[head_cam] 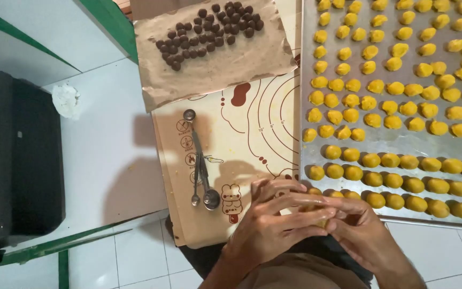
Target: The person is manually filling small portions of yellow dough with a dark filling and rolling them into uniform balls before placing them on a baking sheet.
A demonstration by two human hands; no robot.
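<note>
Nearest the camera, the left hand [274, 225] and the right hand [362, 230] are pressed together over the lap, the left hand's fingers [295, 206] laid flat across the top and curled on a small yellow dough piece [321, 220] that only peeps out between the palms, so its shape cannot be told; the right hand cups it from below with fingers closed around it. Just beyond the hands lies a beige baking mat [247, 134] printed with rings and little pictures, and on it a set of metal measuring spoons [201, 171] lies lengthwise, apart from both hands. To the right, touching the mat's edge, a metal baking tray [397, 140] carries many rows of yellow dough balls [391, 163]; judging by how they lie, most of the tray is filled, with a bare strip across its middle and a little room at the near edge. Farther off, a sheet of brown paper [215, 69] holds a cluster of dark chocolate balls [207, 29], a good number unused. The worktop [108, 144] is white, with a crumpled tissue [66, 100] and a black box [17, 160] at the left, green framing around it, and white floor tiles [135, 257] below
</note>
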